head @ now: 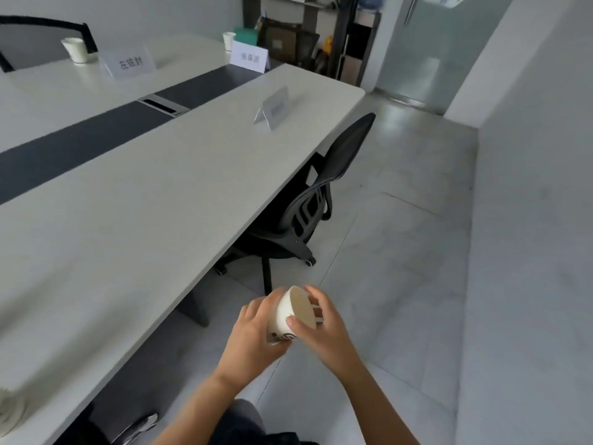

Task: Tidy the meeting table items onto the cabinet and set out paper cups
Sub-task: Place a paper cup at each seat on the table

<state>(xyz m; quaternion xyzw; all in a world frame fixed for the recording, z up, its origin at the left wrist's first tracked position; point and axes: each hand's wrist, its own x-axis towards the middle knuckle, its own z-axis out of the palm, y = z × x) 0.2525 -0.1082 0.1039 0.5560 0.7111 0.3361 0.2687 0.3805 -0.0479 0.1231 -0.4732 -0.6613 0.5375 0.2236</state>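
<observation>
The paper cup [290,313] is held tilted in mid-air, off the near edge of the table [160,194] and above the floor, with its mouth facing up and to the right. The left hand [253,329] grips the cup body, fingers curled round it. The right hand [324,329] pinches the rim, thumb on the near side, fingers on the far side. On the far half of the table stand 2 upright cups, the far-left cup [75,50] and the far-right cup [229,40], each beside a name card [131,63]. A black office chair [308,200] is tucked under the table edge.
</observation>
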